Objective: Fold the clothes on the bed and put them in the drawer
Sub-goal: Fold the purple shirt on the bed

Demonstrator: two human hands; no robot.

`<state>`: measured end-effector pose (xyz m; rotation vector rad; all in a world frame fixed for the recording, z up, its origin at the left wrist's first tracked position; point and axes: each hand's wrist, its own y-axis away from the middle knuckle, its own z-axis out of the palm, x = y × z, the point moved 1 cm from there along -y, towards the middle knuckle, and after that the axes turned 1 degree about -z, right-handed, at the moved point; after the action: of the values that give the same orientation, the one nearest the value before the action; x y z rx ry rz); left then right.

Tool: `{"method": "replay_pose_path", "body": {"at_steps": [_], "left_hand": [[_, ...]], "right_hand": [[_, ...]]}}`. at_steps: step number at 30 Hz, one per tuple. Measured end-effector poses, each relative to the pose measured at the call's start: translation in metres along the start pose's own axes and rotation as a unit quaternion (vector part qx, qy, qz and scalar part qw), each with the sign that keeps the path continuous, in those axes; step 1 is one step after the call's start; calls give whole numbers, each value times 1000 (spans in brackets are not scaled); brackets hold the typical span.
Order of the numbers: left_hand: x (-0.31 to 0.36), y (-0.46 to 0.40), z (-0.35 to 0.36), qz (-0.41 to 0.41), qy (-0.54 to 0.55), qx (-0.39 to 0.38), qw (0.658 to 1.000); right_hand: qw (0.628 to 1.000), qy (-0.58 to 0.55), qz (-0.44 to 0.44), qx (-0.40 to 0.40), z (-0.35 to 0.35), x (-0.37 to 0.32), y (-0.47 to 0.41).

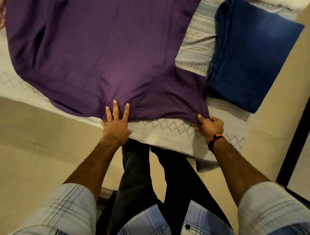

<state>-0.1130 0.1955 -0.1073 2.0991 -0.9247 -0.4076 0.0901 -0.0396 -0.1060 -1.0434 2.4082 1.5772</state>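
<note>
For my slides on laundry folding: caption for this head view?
Left hand flattens a purple shirt on the bed while right hand pinches its sleeve.

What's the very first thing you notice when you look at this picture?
The big purple shirt spread flat across the bed fills most of the view. At its near edge, the left hand presses flat on the cloth while the right hand pinches the sleeve's corner. To the right lies a folded pair of dark blue jeans.
</note>
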Motion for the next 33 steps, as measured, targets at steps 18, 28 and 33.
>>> {"method": "replay_pose_path", "body": {"at_steps": [18, 28, 33], "left_hand": [[11, 9, -30, -22, -12, 145, 989], [-24, -12, -21, -33, -28, 8, 999], [-16, -9, -54, -49, 19, -41, 998]], "right_hand": [[913, 338, -192, 124, 19, -16, 45], [813, 474, -325, -90, 77, 2, 49], [854, 470, -211, -71, 57, -17, 49]]}}
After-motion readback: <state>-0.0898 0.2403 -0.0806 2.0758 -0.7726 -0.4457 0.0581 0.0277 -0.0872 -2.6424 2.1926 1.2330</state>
